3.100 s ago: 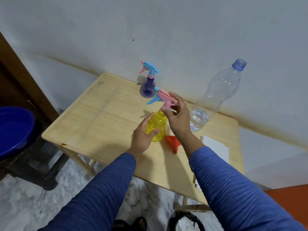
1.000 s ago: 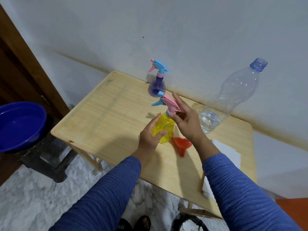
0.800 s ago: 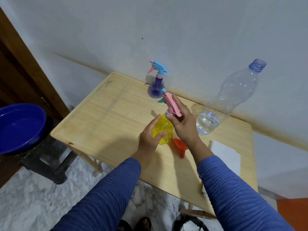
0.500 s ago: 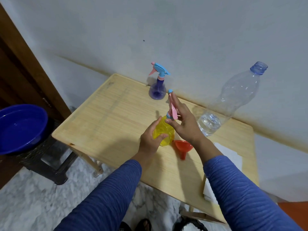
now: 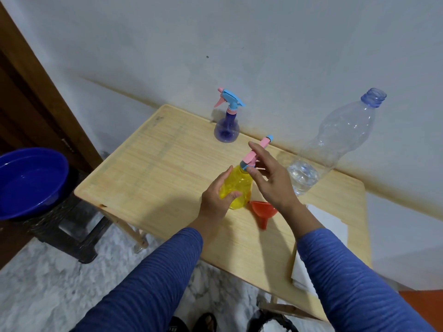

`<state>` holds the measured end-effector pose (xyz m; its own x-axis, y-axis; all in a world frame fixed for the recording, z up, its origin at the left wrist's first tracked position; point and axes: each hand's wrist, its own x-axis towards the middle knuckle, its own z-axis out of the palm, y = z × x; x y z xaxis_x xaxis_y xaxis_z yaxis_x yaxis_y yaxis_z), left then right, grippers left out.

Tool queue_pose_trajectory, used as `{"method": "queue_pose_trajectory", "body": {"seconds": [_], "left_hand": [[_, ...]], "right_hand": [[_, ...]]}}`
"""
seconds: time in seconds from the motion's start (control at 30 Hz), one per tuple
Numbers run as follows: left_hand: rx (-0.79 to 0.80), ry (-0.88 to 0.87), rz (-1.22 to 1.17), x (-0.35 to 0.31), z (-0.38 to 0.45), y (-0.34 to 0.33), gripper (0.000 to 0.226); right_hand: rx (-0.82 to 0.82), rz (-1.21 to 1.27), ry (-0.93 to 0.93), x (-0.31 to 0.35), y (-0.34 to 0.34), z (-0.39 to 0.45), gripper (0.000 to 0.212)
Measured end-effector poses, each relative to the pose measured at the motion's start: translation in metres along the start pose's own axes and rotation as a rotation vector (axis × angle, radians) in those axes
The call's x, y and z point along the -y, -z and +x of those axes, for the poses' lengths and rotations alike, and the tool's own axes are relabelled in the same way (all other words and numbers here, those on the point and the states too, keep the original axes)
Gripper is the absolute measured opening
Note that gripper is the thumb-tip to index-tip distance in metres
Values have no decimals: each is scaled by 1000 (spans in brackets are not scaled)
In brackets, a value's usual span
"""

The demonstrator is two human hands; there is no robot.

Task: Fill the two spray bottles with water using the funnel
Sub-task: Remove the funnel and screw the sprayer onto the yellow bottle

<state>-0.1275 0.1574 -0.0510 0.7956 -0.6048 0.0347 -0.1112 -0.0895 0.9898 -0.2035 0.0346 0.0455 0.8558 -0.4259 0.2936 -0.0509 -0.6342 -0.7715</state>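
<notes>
A yellow spray bottle (image 5: pixel 239 185) stands on the wooden table (image 5: pixel 155 176), and my left hand (image 5: pixel 214 200) grips its body. My right hand (image 5: pixel 273 180) holds its pink and blue spray head (image 5: pixel 262 144) at the neck, thumb on the blue collar, with the nozzle pointing away to the back right. A purple spray bottle (image 5: pixel 226 130) with a blue and pink head stands near the wall. An orange funnel (image 5: pixel 262 212) lies on its side just right of the yellow bottle, under my right wrist. A tall clear plastic bottle (image 5: pixel 335 144), uncapped, holds a little water at its base.
A blue basin (image 5: pixel 28 180) with water sits on a dark stool (image 5: pixel 67 228) left of the table. White paper (image 5: pixel 328 224) lies at the table's right edge. The wall runs right behind the table. Marble floor shows below.
The yellow bottle's spray head has turned: its nozzle pointed left before and now points away to the back right. My left hand has kept hold of the bottle's body.
</notes>
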Motion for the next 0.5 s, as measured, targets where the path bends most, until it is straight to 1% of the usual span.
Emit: {"method": "queue_pose_trajectory", "body": {"seconds": [0.13,0.23,0.33,0.4,0.5], "left_hand": [[-5,-16,20,-2,0,-1,66],[-7,-15,13,-2,0,-1,66],[-10,-20,33,-4,-1,-1,65],[-13,-19,42,-5,-1,0,64],[-4,-30,51,-4,-2,1,64]], "right_hand": [[-34,18,8,1,-1,0,47],[-101,36,7,1,-8,1,46],[-176,1,-21,4,-19,1,45],[-191,13,-45,5,-22,2,49],[-147,-14,-15,5,-16,-2,58]]}}
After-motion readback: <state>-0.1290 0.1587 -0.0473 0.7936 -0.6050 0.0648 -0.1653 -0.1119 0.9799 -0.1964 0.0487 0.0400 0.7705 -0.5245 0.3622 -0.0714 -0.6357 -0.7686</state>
